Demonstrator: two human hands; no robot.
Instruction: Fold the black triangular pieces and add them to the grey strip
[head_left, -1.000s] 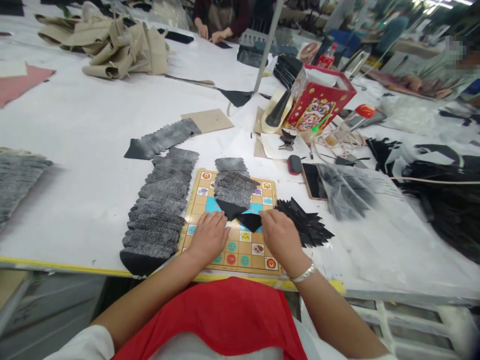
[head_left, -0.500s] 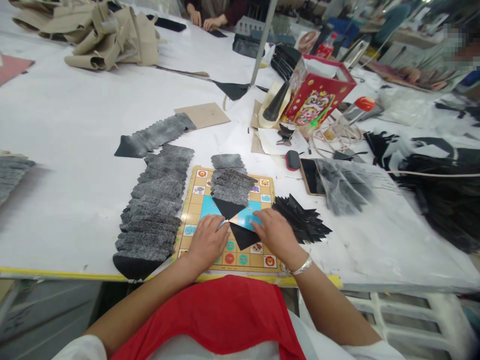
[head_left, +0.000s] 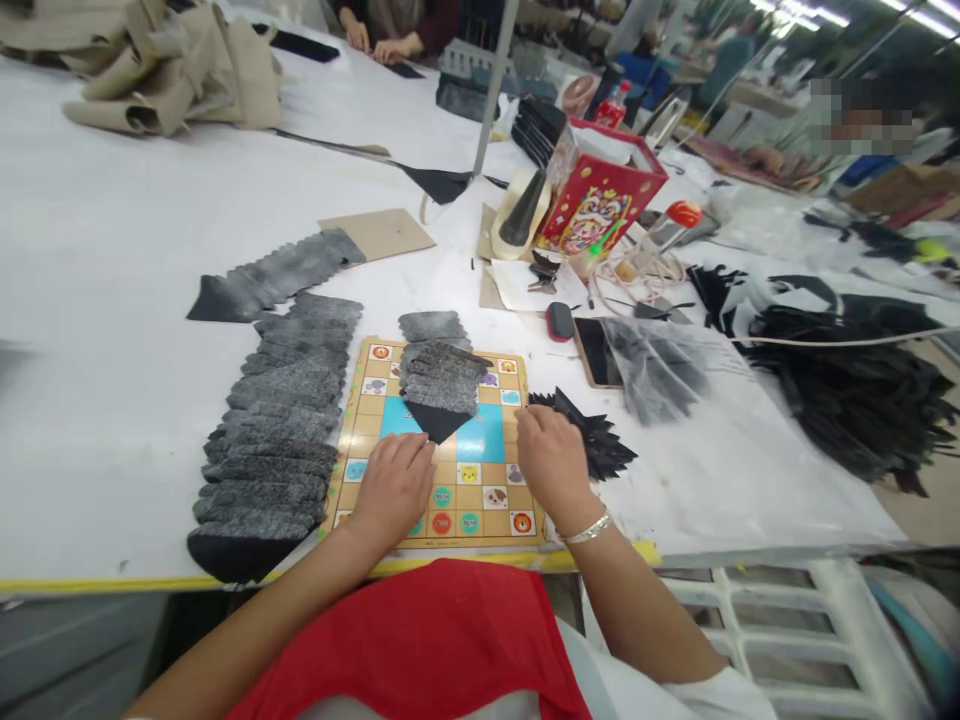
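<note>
Black pieces (head_left: 609, 445) lie fanned on the bench (head_left: 120, 220) beside the board (head_left: 491, 445); left hand (head_left: 396, 488) over the board, right hand (head_left: 553, 465) beside them, seemingly at pick-up, which calls for parting one; whether either's fingers grip, I cannot tell

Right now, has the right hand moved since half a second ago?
Yes, rightward: against the game board, the right hand shifted toward the board's right edge.
</note>
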